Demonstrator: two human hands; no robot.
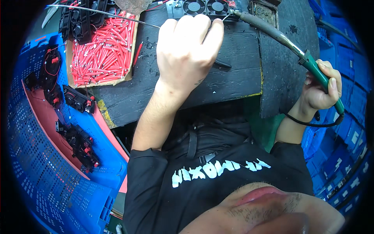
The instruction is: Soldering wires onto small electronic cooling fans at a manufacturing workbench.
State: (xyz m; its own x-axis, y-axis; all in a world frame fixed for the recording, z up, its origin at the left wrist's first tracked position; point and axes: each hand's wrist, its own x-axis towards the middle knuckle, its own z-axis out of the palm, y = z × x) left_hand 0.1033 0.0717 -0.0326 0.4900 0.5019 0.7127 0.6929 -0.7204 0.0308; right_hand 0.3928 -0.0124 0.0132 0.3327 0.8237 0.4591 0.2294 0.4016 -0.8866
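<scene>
My left hand (187, 50) is closed over the dark workbench, knuckles up, pinching a thin solder wire (128, 18). The wire trails off to the upper left, and its short end comes out beside my index finger. My right hand (322, 89) grips the green handle of a soldering iron (286, 41). Its tip meets the right end of a black twin-fan unit (206, 7) at the bench's far side, close to the wire's end. A small red part shows there. My left knuckles hide the unit's near edge.
A cardboard box (69, 72) of red sleeved pieces stands left, with black fan units (80, 23) behind it. A blue crate (43, 136) at lower left holds more fan units. A metal-edged tray (269, 13) lies beyond the iron. Blue bins (343, 58) line the right.
</scene>
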